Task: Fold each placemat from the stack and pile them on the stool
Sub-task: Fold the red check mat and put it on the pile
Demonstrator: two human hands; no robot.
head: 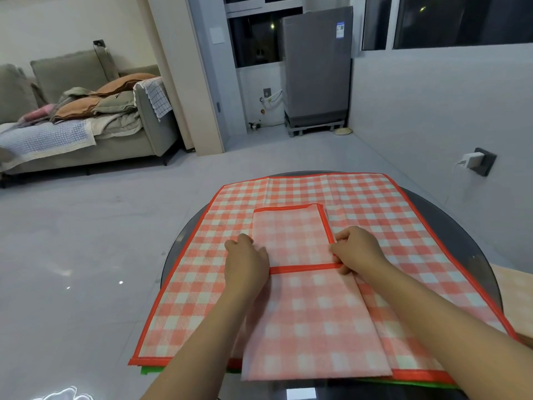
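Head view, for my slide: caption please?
Both hands fold a checked placemat on the stack.
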